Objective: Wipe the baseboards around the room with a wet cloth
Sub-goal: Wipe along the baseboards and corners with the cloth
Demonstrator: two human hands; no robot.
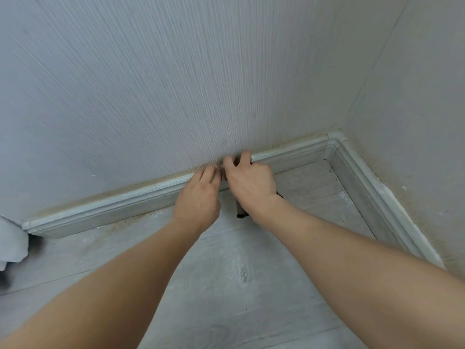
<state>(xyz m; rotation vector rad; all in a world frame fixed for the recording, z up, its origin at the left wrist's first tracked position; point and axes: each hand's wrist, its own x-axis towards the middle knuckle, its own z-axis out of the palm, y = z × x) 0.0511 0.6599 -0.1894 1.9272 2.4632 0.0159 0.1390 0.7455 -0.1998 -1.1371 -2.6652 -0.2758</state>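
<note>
Both hands are down at the baseboard [105, 210] along the far wall, side by side, left hand [198, 197] and right hand [251, 183] with fingers curled onto its top edge. Whether either grips anything, I cannot tell. A pale cloth [11, 244] lies far left on the floor [226, 285].

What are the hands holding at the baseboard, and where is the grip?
Cannot be told. Both hands, left and right, meet at the baseboard's top edge, fingers hiding whatever is between them. No cloth shows there.
</note>
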